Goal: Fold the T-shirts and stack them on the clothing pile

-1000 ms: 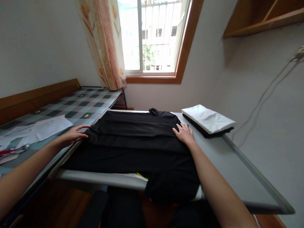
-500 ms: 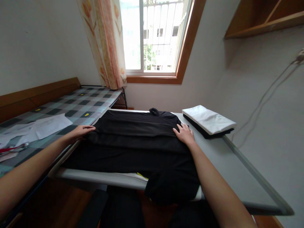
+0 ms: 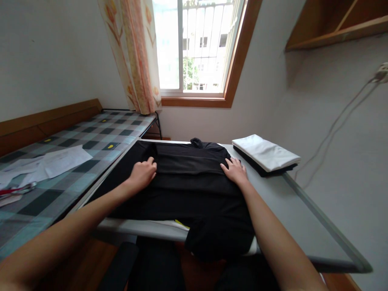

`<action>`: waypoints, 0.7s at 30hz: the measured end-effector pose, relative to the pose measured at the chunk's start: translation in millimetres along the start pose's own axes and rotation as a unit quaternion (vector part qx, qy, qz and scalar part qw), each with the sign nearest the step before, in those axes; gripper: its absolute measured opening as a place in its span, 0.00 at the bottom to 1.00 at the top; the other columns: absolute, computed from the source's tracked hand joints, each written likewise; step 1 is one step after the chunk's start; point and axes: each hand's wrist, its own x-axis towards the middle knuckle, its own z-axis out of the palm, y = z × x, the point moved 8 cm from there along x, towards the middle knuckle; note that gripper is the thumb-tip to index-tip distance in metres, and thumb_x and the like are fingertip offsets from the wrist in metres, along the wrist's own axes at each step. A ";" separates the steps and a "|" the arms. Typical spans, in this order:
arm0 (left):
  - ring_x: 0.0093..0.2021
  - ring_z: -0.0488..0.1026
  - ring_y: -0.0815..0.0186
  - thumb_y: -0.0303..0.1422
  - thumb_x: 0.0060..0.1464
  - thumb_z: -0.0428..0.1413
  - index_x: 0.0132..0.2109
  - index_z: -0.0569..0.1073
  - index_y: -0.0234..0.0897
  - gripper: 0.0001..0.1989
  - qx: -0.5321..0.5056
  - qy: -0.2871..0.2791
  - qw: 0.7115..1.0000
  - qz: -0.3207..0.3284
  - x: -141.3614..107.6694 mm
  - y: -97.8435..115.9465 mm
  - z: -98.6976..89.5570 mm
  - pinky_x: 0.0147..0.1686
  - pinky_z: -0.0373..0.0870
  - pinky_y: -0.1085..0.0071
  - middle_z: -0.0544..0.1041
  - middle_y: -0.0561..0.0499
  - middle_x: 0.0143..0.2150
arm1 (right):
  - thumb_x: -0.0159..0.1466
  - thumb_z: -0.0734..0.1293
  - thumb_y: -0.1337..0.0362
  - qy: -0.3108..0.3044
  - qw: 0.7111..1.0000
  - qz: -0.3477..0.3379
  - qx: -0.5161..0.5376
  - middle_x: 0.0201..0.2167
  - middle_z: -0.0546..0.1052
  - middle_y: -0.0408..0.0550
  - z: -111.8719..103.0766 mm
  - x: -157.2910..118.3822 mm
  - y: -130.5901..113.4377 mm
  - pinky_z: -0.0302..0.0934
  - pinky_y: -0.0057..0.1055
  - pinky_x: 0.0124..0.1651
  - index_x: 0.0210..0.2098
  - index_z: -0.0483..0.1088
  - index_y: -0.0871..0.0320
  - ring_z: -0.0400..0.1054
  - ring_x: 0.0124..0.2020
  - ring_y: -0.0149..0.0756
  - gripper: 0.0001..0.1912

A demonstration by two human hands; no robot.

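Note:
A black T-shirt point(image 3: 188, 194) lies spread over the light-grey table, its collar side to the right and one sleeve drooping over the near edge. My left hand point(image 3: 143, 173) is on the left half of the shirt, fingers curled together at a small raised ridge of the cloth; the fingertips are partly hidden. Flat near the shirt's right end rests my right hand point(image 3: 235, 171), fingers spread and pressing on the fabric. Just beyond it lies a folded stack, a white cloth point(image 3: 266, 152) on top of a black one point(image 3: 268, 173).
To the left stands a bed with a checked cover point(image 3: 75, 137), carrying loose papers point(image 3: 60, 161). A curtain point(image 3: 138, 56) hangs by the window behind the table. The table's bare right part point(image 3: 303, 218) reaches toward the wall, where a cable point(image 3: 336, 121) hangs.
My left hand has moved right, from the shirt's left edge inward onto its body, and its fingers have curled. The right hand, shirt outline and folded stack stay nearly where they were.

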 end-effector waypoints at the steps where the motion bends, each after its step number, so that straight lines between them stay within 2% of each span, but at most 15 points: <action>1: 0.44 0.75 0.54 0.27 0.59 0.49 0.45 0.77 0.32 0.13 0.022 -0.010 0.999 0.031 -1.1 23.9 5.2 0.41 0.68 0.61 0.73 0.36 0.51 | 0.70 0.49 0.46 0.001 1.000 -0.001 0.000 0.70 0.52 0.54 0.3 0.1 0.2 0.42 0.53 0.67 0.68 0.56 0.57 0.40 0.71 0.46 0.33; 3: 0.45 0.73 0.53 0.20 0.59 0.45 0.43 0.77 0.29 0.17 0.051 -0.016 0.997 0.053 -1.5 54.2 11.9 0.41 0.67 0.60 0.74 0.33 0.45 | 0.70 0.49 0.46 0.002 1.000 -0.002 -0.001 0.70 0.53 0.54 1.0 0.3 0.6 0.43 0.53 0.67 0.68 0.55 0.57 0.40 0.71 0.46 0.33; 6: 0.47 0.72 0.51 0.19 0.59 0.43 0.52 0.74 0.31 0.20 0.063 0.014 0.997 0.052 1.1 66.6 7.0 0.42 0.65 0.58 0.74 0.34 0.46 | 0.70 0.49 0.46 0.003 1.000 -0.003 -0.002 0.70 0.54 0.53 1.5 0.4 0.4 0.43 0.53 0.67 0.68 0.55 0.56 0.40 0.71 0.46 0.33; 9: 0.48 0.71 0.51 0.22 0.59 0.45 0.58 0.69 0.35 0.22 0.056 0.021 0.998 0.030 5.6 55.7 -2.1 0.41 0.66 0.58 0.72 0.35 0.51 | 0.70 0.49 0.47 0.004 1.000 -0.002 0.005 0.70 0.54 0.53 1.2 0.3 0.1 0.43 0.53 0.67 0.68 0.55 0.56 0.40 0.71 0.46 0.33; 12: 0.47 0.73 0.51 0.33 0.60 0.49 0.58 0.68 0.37 0.19 0.014 -0.025 1.000 -0.010 13.7 39.6 -1.4 0.39 0.69 0.61 0.70 0.37 0.53 | 0.69 0.50 0.47 0.004 1.000 -0.001 0.010 0.70 0.54 0.52 0.4 -0.1 0.1 0.42 0.53 0.67 0.68 0.56 0.56 0.40 0.71 0.45 0.33; 14: 0.46 0.75 0.50 0.41 0.60 0.49 0.57 0.67 0.37 0.21 -0.017 -0.052 0.998 -0.043 21.7 29.5 3.3 0.40 0.70 0.61 0.71 0.37 0.53 | 0.69 0.50 0.47 0.003 1.000 -0.001 0.010 0.70 0.54 0.52 -0.1 -0.4 0.1 0.42 0.53 0.67 0.68 0.56 0.56 0.40 0.71 0.45 0.33; 16: 0.47 0.75 0.48 0.45 0.60 0.48 0.58 0.65 0.36 0.24 -0.032 -0.061 0.995 -0.069 31.0 20.7 9.2 0.41 0.70 0.60 0.73 0.36 0.51 | 0.69 0.50 0.47 0.004 1.000 -0.002 0.011 0.70 0.54 0.52 -0.4 -0.4 0.1 0.42 0.53 0.67 0.68 0.56 0.56 0.40 0.71 0.46 0.33; 21: 0.47 0.76 0.47 0.45 0.61 0.46 0.58 0.62 0.33 0.25 -0.081 -0.080 0.988 -0.107 48.9 3.2 31.7 0.43 0.70 0.59 0.77 0.34 0.47 | 0.69 0.50 0.47 0.004 1.000 -0.004 0.015 0.70 0.54 0.52 0.3 0.7 0.7 0.43 0.53 0.67 0.68 0.56 0.56 0.40 0.71 0.46 0.33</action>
